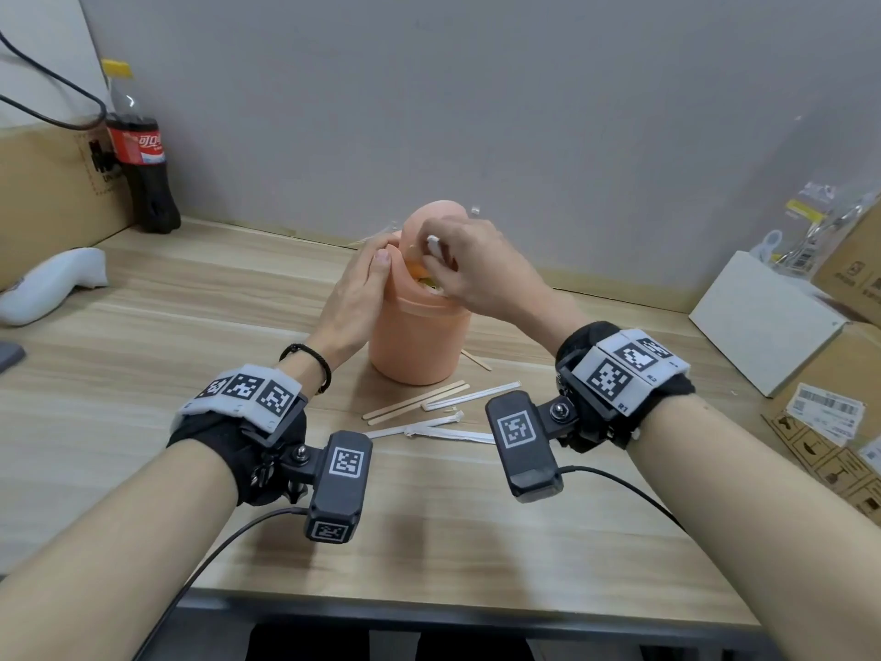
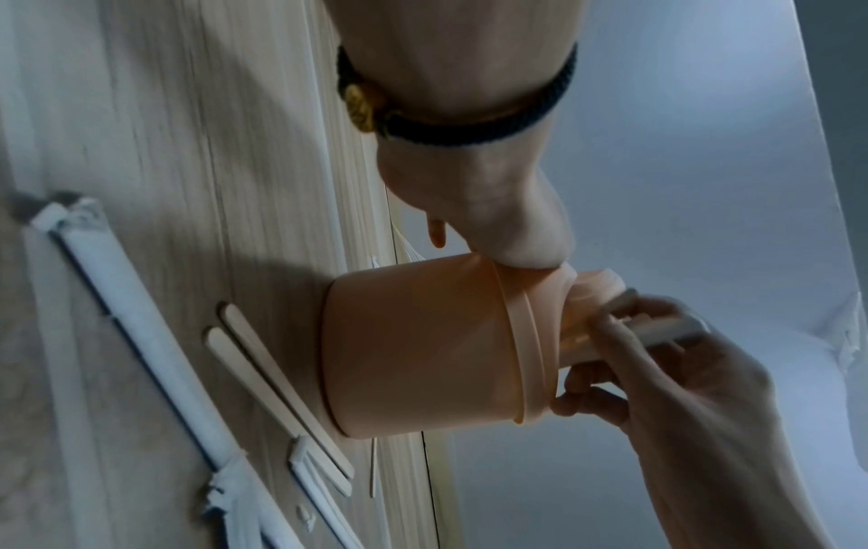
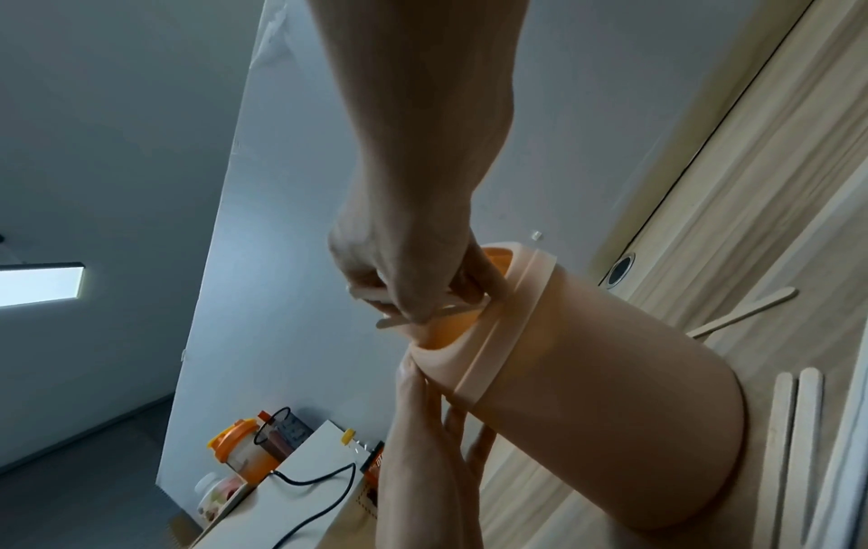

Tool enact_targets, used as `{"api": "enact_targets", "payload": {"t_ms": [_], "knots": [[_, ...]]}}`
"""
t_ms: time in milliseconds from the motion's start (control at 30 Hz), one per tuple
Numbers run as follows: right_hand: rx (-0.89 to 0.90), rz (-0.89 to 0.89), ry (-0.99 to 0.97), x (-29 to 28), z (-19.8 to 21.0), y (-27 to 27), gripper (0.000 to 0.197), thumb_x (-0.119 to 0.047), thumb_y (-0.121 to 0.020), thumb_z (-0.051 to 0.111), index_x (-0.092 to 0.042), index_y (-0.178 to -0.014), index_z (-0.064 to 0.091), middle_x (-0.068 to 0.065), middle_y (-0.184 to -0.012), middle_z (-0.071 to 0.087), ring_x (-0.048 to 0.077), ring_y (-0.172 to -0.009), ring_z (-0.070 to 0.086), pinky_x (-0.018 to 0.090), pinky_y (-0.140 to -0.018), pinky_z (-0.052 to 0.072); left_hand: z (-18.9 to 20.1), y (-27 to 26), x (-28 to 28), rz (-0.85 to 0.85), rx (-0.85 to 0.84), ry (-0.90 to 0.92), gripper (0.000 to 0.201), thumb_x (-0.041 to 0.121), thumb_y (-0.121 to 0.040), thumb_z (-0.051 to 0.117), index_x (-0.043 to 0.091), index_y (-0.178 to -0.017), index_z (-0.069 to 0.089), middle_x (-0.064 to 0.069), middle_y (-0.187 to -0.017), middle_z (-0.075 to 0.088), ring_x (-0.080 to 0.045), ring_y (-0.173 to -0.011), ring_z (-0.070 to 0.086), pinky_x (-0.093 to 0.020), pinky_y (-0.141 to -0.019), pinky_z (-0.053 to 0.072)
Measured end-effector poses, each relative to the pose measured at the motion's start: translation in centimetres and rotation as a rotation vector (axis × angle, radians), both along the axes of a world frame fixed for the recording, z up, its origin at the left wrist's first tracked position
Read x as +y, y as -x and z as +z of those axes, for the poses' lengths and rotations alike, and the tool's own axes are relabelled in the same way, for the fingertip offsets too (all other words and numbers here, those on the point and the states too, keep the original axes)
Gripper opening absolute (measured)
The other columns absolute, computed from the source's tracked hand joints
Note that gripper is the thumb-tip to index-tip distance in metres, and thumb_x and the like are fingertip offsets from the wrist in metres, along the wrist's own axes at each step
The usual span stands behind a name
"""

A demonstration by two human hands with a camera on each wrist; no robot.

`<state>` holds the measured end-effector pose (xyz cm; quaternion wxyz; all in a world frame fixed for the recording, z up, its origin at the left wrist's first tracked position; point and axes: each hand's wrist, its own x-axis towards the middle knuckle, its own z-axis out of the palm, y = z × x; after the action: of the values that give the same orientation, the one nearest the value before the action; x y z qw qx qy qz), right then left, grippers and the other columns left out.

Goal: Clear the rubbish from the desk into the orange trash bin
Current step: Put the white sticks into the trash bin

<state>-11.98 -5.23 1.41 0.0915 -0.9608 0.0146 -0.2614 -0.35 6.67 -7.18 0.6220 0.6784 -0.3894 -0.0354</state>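
The orange trash bin (image 1: 419, 336) stands mid-desk with its domed swing lid tipped back. My left hand (image 1: 362, 283) lies flat against the bin's upper left side with its fingers straight. My right hand (image 1: 472, 269) is at the bin's mouth, pinching a white paper wrapper (image 2: 667, 330) together with a thin wooden stick (image 3: 423, 315). On the desk in front of the bin lie two wooden sticks (image 1: 414, 403) and torn white wrappers (image 1: 469, 395). One more stick (image 1: 476, 360) lies at the bin's right foot.
A cola bottle (image 1: 143, 150) stands at the back left by a cardboard box. A white padded object (image 1: 52, 288) lies at the left. A white box (image 1: 763, 322) and stacked cartons (image 1: 848, 374) crowd the right side. Grey partition wall runs behind the desk.
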Motion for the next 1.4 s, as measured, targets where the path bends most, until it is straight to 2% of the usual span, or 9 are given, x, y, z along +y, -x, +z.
{"api": "enact_targets", "payload": {"t_ms": [133, 333, 467, 600, 767, 933, 1100, 1233, 1400], "knots": [[0.000, -0.096, -0.094, -0.9, 0.7, 1.1, 0.009, -0.019, -0.091, 0.049, -0.016, -0.097, 0.054, 0.005, -0.075, 0.061, 0.029, -0.069, 0.056, 0.034, -0.058, 0.045, -0.1, 0.2, -0.1, 0.010, 0.009, 0.008, 0.036, 0.041, -0.106, 0.025, 0.040, -0.131, 0.050, 0.010, -0.141, 0.053, -0.007, -0.132, 0.046, -0.036, -0.114, 0.034], [-0.038, -0.179, -0.270, -2.3, 0.9, 1.9, 0.006, -0.025, -0.092, 0.046, -0.025, -0.086, 0.046, 0.005, -0.074, 0.063, 0.026, -0.064, 0.062, 0.038, -0.058, 0.051, 0.1, 0.3, -0.1, 0.007, 0.029, 0.008, 0.034, 0.036, -0.108, 0.025, 0.042, -0.129, 0.050, 0.010, -0.140, 0.053, -0.005, -0.131, 0.046, -0.029, -0.111, 0.035], [-0.106, -0.254, -0.456, -2.7, 0.9, 2.2, 0.010, -0.018, -0.094, 0.046, -0.014, -0.085, 0.047, 0.004, -0.062, 0.057, 0.009, -0.041, 0.058, 0.021, -0.042, 0.043, 0.4, 0.2, -0.1, -0.011, 0.058, 0.013, 0.030, 0.035, -0.107, 0.030, 0.040, -0.127, 0.052, 0.008, -0.139, 0.053, -0.006, -0.130, 0.045, -0.026, -0.109, 0.034], [-0.142, -0.245, -0.447, -2.5, 1.6, 2.2, 0.008, -0.013, -0.091, 0.048, -0.009, -0.085, 0.052, 0.017, -0.065, 0.060, 0.024, -0.053, 0.062, 0.017, -0.041, 0.042, 0.7, 0.2, -0.2, -0.029, 0.068, 0.019, 0.022, 0.038, -0.105, 0.037, 0.042, -0.120, 0.053, 0.007, -0.133, 0.056, -0.007, -0.125, 0.049, -0.020, -0.095, 0.036], [-0.246, -0.184, -0.388, -2.1, 3.2, 2.6, 0.008, -0.012, -0.091, 0.049, -0.007, -0.087, 0.053, 0.019, -0.063, 0.057, 0.029, -0.052, 0.063, 0.027, -0.042, 0.047, 0.6, 0.3, -0.2, -0.016, 0.060, 0.024, 0.025, 0.040, -0.104, 0.037, 0.041, -0.123, 0.053, 0.008, -0.133, 0.056, -0.007, -0.124, 0.049, -0.019, -0.093, 0.036], [-0.248, -0.200, -0.281, -2.6, 1.8, 1.7, 0.007, -0.022, -0.089, 0.049, -0.021, -0.083, 0.051, 0.007, -0.065, 0.059, 0.030, -0.061, 0.064, 0.047, -0.051, 0.054, 0.6, 0.3, -0.1, -0.012, 0.056, 0.013, 0.025, 0.040, -0.104, 0.037, 0.041, -0.124, 0.053, 0.006, -0.134, 0.056, -0.008, -0.124, 0.049, -0.019, -0.094, 0.037], [-0.164, -0.271, -0.297, -3.6, -0.9, 0.8, 0.008, -0.023, -0.087, 0.050, -0.024, -0.079, 0.050, 0.004, -0.066, 0.062, 0.025, -0.062, 0.066, 0.043, -0.060, 0.054, 1.1, 0.4, 0.1, -0.013, 0.042, -0.009, 0.020, 0.035, -0.105, 0.040, 0.039, -0.119, 0.053, 0.009, -0.129, 0.058, -0.003, -0.118, 0.049, -0.006, -0.090, 0.034], [-0.065, -0.305, -0.334, -4.0, -0.8, 0.0, 0.018, -0.022, -0.088, 0.048, -0.026, -0.070, 0.047, 0.007, -0.066, 0.063, 0.028, -0.067, 0.066, 0.044, -0.065, 0.056, 1.1, 0.3, -0.1, -0.006, 0.051, -0.020, 0.017, 0.043, -0.100, 0.041, 0.049, -0.111, 0.053, 0.011, -0.126, 0.059, -0.007, -0.119, 0.051, -0.021, -0.094, 0.037], [0.045, -0.339, -0.363, -3.9, -1.0, -0.5, 0.017, -0.021, -0.091, 0.039, -0.017, -0.078, 0.049, 0.013, -0.074, 0.063, 0.033, -0.074, 0.063, 0.046, -0.068, 0.055, 1.2, 0.6, 0.1, -0.020, 0.050, -0.025, 0.016, 0.057, -0.089, 0.045, 0.064, -0.103, 0.049, 0.014, -0.131, 0.058, -0.004, -0.124, 0.050, -0.024, -0.097, 0.037]]}}
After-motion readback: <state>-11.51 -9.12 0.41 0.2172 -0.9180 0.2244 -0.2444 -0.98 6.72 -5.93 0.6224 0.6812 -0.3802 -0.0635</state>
